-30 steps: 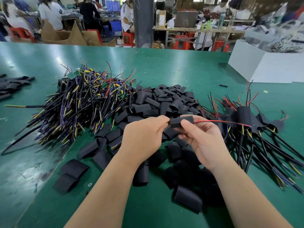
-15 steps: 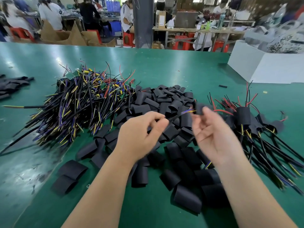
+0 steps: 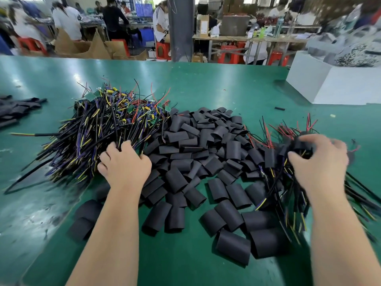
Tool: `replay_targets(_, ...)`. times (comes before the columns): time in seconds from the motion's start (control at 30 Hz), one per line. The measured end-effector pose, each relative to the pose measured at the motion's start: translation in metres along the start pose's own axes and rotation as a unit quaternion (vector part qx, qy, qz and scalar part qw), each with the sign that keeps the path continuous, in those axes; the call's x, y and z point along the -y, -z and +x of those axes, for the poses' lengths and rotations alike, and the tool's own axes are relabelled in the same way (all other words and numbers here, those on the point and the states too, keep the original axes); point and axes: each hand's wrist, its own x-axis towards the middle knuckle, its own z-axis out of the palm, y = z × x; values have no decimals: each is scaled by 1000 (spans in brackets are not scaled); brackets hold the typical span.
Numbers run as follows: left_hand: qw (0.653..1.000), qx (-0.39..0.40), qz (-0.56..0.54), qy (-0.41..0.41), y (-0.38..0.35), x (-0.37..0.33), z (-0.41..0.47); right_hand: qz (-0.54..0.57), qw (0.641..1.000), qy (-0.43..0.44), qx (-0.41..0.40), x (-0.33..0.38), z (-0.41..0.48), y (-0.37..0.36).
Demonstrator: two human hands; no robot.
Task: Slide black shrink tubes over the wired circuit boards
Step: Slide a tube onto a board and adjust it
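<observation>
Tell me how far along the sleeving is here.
Done: a sleeved pile lies at right. In hand: the right hand grips a sleeved board over that pile; the left hand curls into the bare boards, seemingly picking the next. Left: that large bare heap and many loose tubes. Well short of finished.

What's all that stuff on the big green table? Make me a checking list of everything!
Surface: green table, scuffed near the left edge.
Job's things: wired boards piled left, loose black tubes in the middle, finished pile right.
Clutter: white box, dark strips far left.
Hands: left hand digs into the wired boards; right hand grips a covered board.
Cables: loose wire lies left of the boards.
Surroundings: people working behind, red stools.
</observation>
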Motion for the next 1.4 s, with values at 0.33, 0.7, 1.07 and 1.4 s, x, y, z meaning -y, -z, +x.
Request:
replay_targets(0.33,1000,-28,4,5,1,6,4,-155,971,6,184,13,-28,-27)
replay_targets(0.7,999,-31,-21,3,1,8,9,-44,997,17,62,-15,-5,-21)
replay_targets(1.07,999,-26,-37,-2,1,10,9,-66,991,-114,-39,-34,11,-10)
replay_targets(1.4,999,-11,-37,-6,1,7,8,-185,980,-75,8,-19,3,-5)
